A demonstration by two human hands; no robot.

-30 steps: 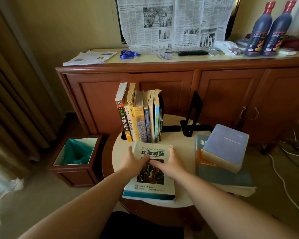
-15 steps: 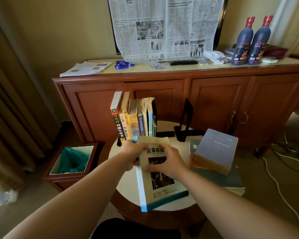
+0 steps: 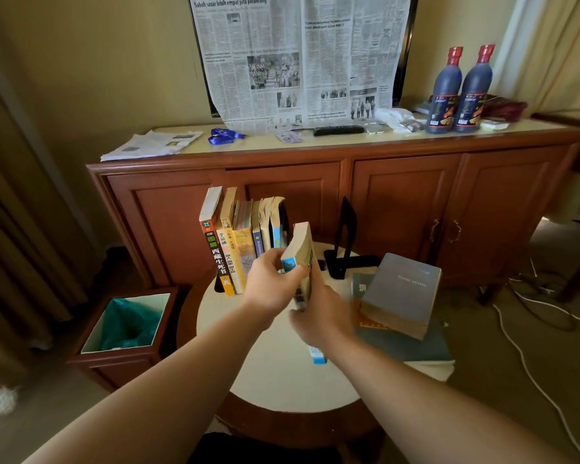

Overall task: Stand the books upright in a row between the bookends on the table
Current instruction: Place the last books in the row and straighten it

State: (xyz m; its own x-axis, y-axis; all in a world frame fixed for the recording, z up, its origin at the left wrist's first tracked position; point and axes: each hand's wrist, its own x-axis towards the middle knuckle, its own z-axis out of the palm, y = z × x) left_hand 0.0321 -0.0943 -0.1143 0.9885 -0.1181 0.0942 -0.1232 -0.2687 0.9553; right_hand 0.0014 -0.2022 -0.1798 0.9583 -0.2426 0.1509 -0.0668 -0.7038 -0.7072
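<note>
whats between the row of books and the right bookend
The held book, tilted, gripped by both hands, in the head view; bare table behind it.

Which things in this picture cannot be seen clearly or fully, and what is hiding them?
All in the head view:
- Held book: cover turned edge-on, motion-blurred; left hand and right hand cover its lower part.
- Left bookend: almost wholly behind the row of books.
- Bottom books of the pile: covers hidden by the grey book on top.
- Newspaper: top cut off by the frame edge; small print unreadable.
</note>
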